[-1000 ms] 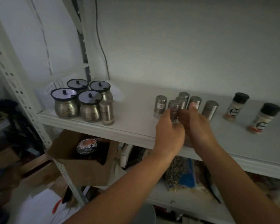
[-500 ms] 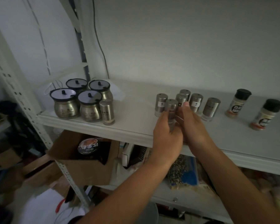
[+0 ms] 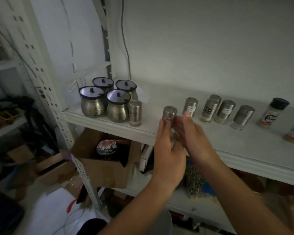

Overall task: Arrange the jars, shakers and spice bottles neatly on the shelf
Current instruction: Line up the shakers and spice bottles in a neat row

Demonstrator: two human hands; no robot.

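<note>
Four squat steel jars point(image 3: 92, 107) with white lids are sitting in a tight square at the left end of the shelf point(image 3: 227, 146), a lone shaker point(image 3: 135, 113) standing just beside them. The held shaker point(image 3: 169, 114) is staying upright near the front edge, left hand point(image 3: 168, 150) and right hand point(image 3: 193, 138) pinching it, possibly lifted since its base is hidden. Five steel shakers point(image 3: 224, 111) are clustering to its right, then two black-capped spice bottles point(image 3: 272, 114).

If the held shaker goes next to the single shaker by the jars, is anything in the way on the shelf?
Nothing visible. Between the held shaker, gripped by the left hand and right hand, and the single shaker lies only bare shelf. The other shakers stand off to the right.
</note>
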